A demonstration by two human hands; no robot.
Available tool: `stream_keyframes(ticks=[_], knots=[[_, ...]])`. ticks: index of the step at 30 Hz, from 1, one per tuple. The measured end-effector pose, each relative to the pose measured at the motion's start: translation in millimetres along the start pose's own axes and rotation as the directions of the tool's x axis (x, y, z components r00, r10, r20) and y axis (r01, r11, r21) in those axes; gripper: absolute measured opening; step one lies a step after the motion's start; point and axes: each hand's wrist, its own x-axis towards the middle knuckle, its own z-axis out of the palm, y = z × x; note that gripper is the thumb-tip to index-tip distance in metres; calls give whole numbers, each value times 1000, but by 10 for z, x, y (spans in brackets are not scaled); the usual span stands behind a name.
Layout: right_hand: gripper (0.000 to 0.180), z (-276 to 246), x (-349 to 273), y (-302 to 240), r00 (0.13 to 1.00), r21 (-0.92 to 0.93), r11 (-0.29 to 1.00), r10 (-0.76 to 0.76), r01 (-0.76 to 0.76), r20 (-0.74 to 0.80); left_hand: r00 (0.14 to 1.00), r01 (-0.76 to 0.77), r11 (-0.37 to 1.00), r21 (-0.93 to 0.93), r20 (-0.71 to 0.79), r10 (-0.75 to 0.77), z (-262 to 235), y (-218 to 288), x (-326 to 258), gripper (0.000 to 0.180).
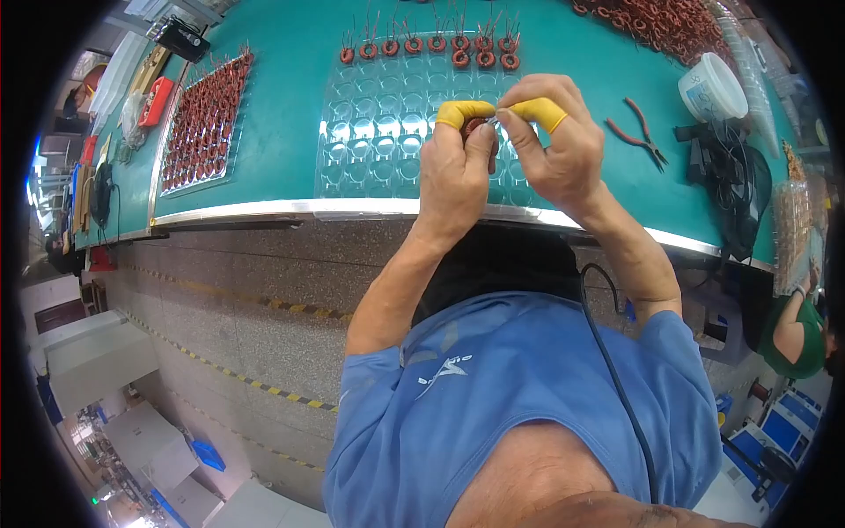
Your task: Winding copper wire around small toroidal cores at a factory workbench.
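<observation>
My left hand (453, 172) pinches a small red-brown wire-wound ring coil (475, 126) between thumb and index finger. Close beside it, my right hand (563, 141) has its thumb and index finger pressed together at the coil's wire ends; the fine leads are too small to follow. Both index fingers wear yellow finger covers. Beneath the hands lies a clear plastic tray (361, 128) with round pockets. Along its far edge stand several finished-looking ring coils (414, 44), their leads pointing up.
Left on the green table (282, 88), a second tray (204, 123) is filled with coils. Red-handled pliers (641, 139) lie right, near a white tub (711, 88) and a black bag-like item (735, 180). A heap of coils (651, 31) sits far right. Another person (797, 334) is at right.
</observation>
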Motion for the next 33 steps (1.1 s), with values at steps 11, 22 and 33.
stream_keyframes(ticks=[11, 22, 33], knots=[[32, 151, -132, 366, 515, 585, 92, 595, -806, 617, 996, 60, 961, -271, 74, -42, -97, -150, -76, 20], [36, 152, -279, 163, 685, 456, 512, 514, -728, 517, 993, 40, 954, -299, 120, -4, -165, -112, -47, 29], [28, 123, -228, 217, 536, 664, 56, 644, -746, 547, 994, 57, 984, -170, 103, -40, -184, -74, -52, 22]])
